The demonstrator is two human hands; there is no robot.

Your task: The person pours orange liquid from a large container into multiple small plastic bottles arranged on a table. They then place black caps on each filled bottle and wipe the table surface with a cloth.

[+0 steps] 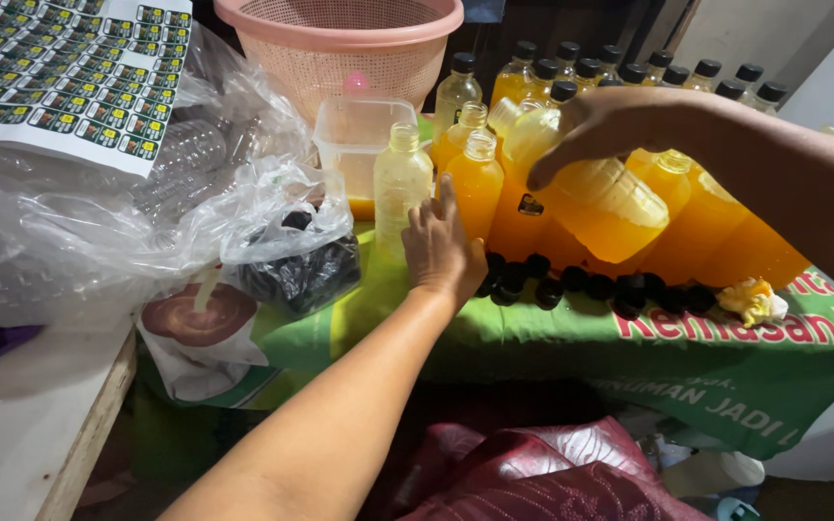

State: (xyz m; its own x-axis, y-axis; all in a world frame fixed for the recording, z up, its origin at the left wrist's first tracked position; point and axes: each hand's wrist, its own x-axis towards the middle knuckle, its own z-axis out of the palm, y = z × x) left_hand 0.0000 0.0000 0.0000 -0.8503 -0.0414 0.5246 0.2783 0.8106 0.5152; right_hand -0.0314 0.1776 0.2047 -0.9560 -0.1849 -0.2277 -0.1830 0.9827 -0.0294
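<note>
In the head view, a large jug [596, 203] of orange liquid is held tilted over the bench [533, 338] by the right hand [620, 125], its fingers curled round the jug's top. The left hand [441, 251] is laid flat on the green cloth, fingers pressed together against an open bottle [477, 183] filled with orange liquid. A paler bottle [403, 183] is seen just beside it. Black caps [571, 282] are lined up along the cloth, and a pink basket [340, 48] is set behind.
</note>
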